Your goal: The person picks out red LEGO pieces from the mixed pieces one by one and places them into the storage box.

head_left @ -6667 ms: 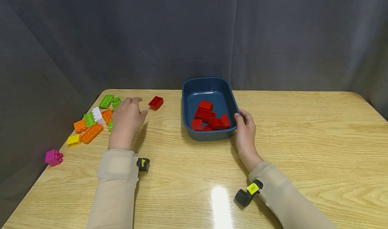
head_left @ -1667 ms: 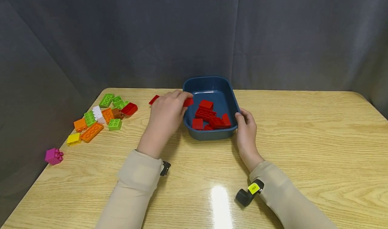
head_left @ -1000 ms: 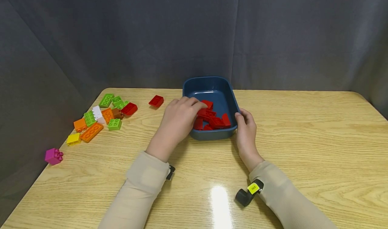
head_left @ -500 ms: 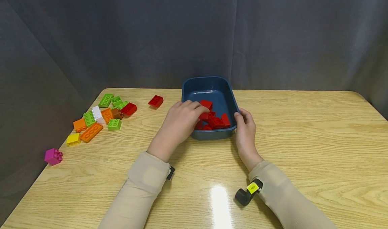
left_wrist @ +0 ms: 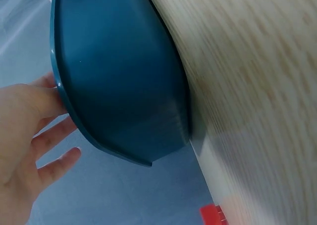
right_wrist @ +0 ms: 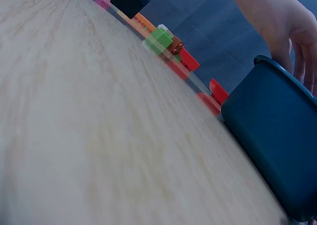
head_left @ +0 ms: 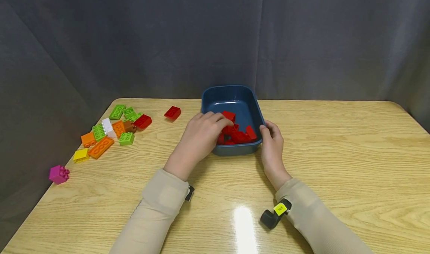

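Observation:
A dark blue plastic bin (head_left: 236, 150) stands near the table's far edge, with several red toy bricks (head_left: 240, 136) lying in its near half. My left hand (head_left: 202, 135) reaches over the bin's left rim, fingertips down among these bricks. In the left wrist view, the bin's wall (left_wrist: 124, 76) hides the thumb and fingertips of that hand (left_wrist: 22, 121), so whether it grips a brick is unclear. My right hand (head_left: 273, 149) holds the bin at its near right corner, thumb at the rim and fingers along the outside.
Left of the bin lies one red brick (head_left: 173, 113), and another red brick (head_left: 142, 122) touches a cluster of green, orange, white and brown bricks. A yellow brick (head_left: 81, 155) and a magenta brick (head_left: 59, 174) sit near the left edge. Dark curtains (head_left: 174, 41) hang behind the table.
From the brick cluster, my left hand has come right, carrying a red brick to the bin's left rim and then lowering into the bin. Lately it barely moves. The right hand stays put.

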`<state>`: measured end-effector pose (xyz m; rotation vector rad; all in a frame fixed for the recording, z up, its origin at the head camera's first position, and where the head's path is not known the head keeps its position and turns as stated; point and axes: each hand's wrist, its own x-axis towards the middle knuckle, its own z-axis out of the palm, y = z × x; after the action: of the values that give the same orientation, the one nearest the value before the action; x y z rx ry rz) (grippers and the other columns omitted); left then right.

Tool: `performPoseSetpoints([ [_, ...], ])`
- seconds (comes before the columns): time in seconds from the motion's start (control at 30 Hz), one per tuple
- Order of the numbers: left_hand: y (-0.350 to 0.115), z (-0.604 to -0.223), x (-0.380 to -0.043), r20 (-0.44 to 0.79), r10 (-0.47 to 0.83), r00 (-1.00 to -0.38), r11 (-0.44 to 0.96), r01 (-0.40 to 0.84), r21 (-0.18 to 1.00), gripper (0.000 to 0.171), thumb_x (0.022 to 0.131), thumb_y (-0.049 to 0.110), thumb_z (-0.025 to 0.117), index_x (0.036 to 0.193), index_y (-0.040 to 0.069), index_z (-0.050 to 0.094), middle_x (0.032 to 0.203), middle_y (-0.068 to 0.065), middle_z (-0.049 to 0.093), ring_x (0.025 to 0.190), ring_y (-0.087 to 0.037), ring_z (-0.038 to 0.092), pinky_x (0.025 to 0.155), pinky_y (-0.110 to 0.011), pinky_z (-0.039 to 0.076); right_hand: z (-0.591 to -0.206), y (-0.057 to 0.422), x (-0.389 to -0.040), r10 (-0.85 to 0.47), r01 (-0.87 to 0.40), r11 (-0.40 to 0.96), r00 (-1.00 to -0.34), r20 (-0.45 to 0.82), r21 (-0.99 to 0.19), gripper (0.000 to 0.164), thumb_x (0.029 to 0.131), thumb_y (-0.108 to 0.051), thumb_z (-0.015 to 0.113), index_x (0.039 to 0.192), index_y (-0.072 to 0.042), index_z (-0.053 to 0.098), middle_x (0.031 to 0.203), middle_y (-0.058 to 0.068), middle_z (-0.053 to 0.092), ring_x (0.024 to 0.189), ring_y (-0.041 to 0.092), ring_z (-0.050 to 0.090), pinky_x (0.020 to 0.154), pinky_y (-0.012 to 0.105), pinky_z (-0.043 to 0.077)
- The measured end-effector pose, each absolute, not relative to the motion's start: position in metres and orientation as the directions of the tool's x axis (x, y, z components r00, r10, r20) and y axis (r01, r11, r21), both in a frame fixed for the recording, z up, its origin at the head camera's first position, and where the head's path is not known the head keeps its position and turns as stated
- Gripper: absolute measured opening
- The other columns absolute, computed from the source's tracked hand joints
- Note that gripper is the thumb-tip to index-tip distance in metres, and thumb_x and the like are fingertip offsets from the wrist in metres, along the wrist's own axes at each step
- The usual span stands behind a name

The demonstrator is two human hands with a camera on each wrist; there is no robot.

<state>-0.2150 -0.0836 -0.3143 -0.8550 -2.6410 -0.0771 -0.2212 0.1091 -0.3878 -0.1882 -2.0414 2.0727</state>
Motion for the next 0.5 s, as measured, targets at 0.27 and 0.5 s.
performPoseSetpoints([
  [0.27, -0.0852, -0.3140, -0.2151, 0.378, 0.562, -0.736, 0.808, 0.586, -0.060, 0.035, 0.088, 0.006, 0.073, 0.120, 0.019, 0.071, 0.117, -0.001, 0.069, 0.103, -0.021, 0.063, 0.092, -0.037, 0.050, -0.3884, 0.1090, -0.2216, 0.252, -0.071, -0.008, -0.965, 0.067, -0.997, 0.040, 0.105, -0.022, 0.041, 0.139, -0.002, 0.049, 0.136, 0.012, 0.051, 0.121, 0.021, 0.047, 0.107, 0.032, 0.036],
  [0.5, -0.0865, -0.3135, -0.2165, 0.381, 0.542, -0.749, 0.820, 0.571, -0.044, 0.031, 0.089, 0.011, 0.073, 0.119, 0.020, 0.072, 0.117, -0.001, 0.069, 0.102, -0.020, 0.063, 0.088, -0.036, 0.051, -0.3869, 0.1087, -0.2203, 0.247, -0.075, -0.020, -0.967, 0.068, -0.997, 0.040, 0.105, -0.021, 0.041, 0.139, -0.002, 0.049, 0.136, 0.012, 0.051, 0.121, 0.021, 0.047, 0.107, 0.032, 0.036],
])
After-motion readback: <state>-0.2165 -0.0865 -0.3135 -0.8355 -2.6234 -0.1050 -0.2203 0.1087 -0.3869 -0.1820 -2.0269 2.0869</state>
